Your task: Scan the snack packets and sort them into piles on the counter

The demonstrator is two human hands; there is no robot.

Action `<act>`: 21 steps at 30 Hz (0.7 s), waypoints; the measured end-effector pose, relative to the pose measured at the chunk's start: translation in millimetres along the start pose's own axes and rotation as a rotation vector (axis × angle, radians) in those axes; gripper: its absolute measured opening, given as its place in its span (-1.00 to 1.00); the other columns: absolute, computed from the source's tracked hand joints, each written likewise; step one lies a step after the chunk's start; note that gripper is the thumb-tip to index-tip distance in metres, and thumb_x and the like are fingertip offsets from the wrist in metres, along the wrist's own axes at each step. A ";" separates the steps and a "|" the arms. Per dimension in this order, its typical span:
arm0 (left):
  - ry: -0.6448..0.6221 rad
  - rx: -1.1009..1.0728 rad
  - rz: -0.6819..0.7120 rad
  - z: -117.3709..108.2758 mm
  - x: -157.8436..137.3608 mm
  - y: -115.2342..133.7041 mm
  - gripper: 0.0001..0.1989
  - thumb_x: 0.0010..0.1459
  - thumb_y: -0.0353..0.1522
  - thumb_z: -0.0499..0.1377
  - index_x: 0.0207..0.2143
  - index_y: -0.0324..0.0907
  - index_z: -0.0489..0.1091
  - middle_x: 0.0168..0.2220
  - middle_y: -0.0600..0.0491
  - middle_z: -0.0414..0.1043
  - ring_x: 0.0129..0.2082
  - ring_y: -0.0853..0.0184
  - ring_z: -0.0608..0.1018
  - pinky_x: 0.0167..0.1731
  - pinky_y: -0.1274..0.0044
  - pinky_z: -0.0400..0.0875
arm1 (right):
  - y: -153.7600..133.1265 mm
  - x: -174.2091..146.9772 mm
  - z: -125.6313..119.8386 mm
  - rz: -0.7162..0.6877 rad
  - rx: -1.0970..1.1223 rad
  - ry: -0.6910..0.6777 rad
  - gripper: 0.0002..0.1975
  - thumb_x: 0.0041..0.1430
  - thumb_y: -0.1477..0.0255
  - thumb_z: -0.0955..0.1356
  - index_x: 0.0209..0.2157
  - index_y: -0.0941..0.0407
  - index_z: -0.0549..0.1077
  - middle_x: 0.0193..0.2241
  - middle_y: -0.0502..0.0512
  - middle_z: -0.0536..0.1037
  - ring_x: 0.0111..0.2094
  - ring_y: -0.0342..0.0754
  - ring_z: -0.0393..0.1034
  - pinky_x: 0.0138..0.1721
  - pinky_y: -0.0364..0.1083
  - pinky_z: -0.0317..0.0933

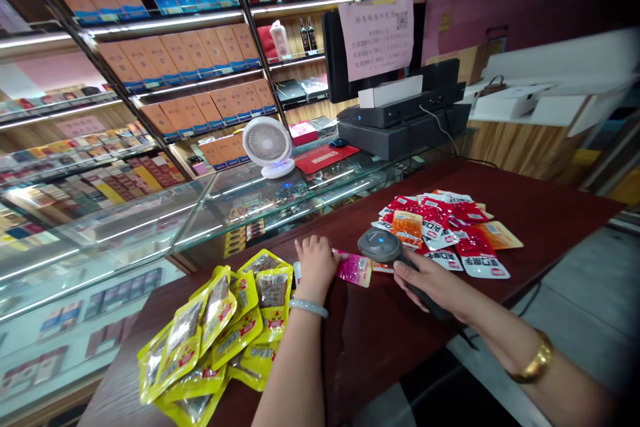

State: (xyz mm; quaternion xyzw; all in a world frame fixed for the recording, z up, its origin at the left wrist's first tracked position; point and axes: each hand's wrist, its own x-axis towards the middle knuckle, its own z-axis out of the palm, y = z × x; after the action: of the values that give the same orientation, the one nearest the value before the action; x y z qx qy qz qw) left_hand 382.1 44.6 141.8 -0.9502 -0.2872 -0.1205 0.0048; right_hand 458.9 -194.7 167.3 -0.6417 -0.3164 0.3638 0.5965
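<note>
My right hand (425,280) grips the handle of a grey barcode scanner (381,245), whose head shows a small blue light. Close to its left, my left hand (319,263) is closed on a pink-purple snack packet (356,269) lying low over the table. Part of that packet is covered by my fingers. The scanner head is just right of the packet, tilted over it. A pile of yellow snack packets (235,333) lies left of my left wrist. Beyond the scanner, red, white and orange snack packets (445,227) form another heap.
The dark red table (380,347) borders a glass display counter (200,213). A white fan (269,147) and a red mat (327,157) are on the counter. Farther right stand a monitor with a pink sign (377,37) and a black cash drawer (370,137). Boxed goods fill the shelves behind.
</note>
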 end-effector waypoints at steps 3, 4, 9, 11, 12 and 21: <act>-0.003 -0.041 -0.004 -5.0 4.7 0.2 -0.68 0.23 -0.10 0.14 -0.21 -0.17 0.41 -0.18 -0.09 0.51 -0.03 0.11 0.48 0.14 0.28 0.16 | 2.2 -3.2 -2.7 0.009 0.010 -0.017 -0.50 0.18 -0.10 0.31 -0.33 0.08 0.27 -0.54 -0.16 0.29 -0.68 -0.30 0.15 -0.71 -0.27 0.10; -0.005 -0.057 -0.031 -7.3 6.1 0.5 -0.73 0.25 -0.15 0.13 -0.20 -0.17 0.40 -0.22 -0.08 0.52 -0.09 0.14 0.50 0.06 0.33 0.22 | 3.6 -3.9 -3.3 0.011 0.013 -0.026 -0.50 0.18 -0.10 0.31 -0.32 0.08 0.27 -0.54 -0.16 0.29 -0.68 -0.30 0.15 -0.71 -0.27 0.09; -0.037 -0.119 -0.001 -15.1 3.5 0.5 -0.70 0.24 -0.12 0.13 -0.09 -0.08 0.39 -0.19 -0.02 0.53 -0.08 0.17 0.51 -0.03 0.35 0.21 | 11.6 -6.3 -4.7 0.052 0.030 -0.043 -0.49 0.15 -0.11 0.33 -0.29 0.08 0.25 -0.57 -0.18 0.27 -0.68 -0.28 0.14 -0.72 -0.27 0.09; -0.126 -0.099 0.129 -14.3 -0.8 0.3 -0.64 0.13 -0.04 0.21 -0.12 -0.02 0.42 -0.10 0.00 0.51 0.00 0.12 0.46 0.01 0.31 0.18 | 13.7 -7.6 -5.2 0.057 0.036 -0.037 -0.49 0.15 -0.10 0.34 -0.27 0.08 0.26 -0.57 -0.18 0.27 -0.67 -0.28 0.14 -0.72 -0.28 0.09; -0.172 -0.075 0.178 -13.3 -2.6 0.4 -0.61 0.07 -0.01 0.24 -0.15 -0.02 0.43 -0.07 -0.01 0.50 0.02 0.09 0.45 0.01 0.29 0.17 | 14.6 -8.4 -5.6 0.060 0.039 -0.032 -0.49 0.16 -0.10 0.33 -0.26 0.08 0.26 -0.57 -0.18 0.27 -0.67 -0.28 0.14 -0.72 -0.28 0.09; -0.227 -0.095 0.068 -16.6 5.3 2.4 -0.47 0.02 -0.04 0.29 -0.04 -0.10 0.34 -0.12 -0.05 0.56 -0.03 0.10 0.52 -0.02 0.32 0.18 | 20.4 -12.1 -6.7 0.056 0.039 -0.060 -0.51 0.17 -0.08 0.34 -0.33 0.07 0.22 -0.57 -0.18 0.27 -0.69 -0.29 0.14 -0.72 -0.29 0.07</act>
State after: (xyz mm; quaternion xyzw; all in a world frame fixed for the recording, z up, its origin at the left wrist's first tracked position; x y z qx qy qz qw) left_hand 383.9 44.2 159.3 -0.9661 -0.2477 -0.0255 -0.0687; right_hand 457.4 -210.3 148.1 -0.6273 -0.3087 0.4056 0.5888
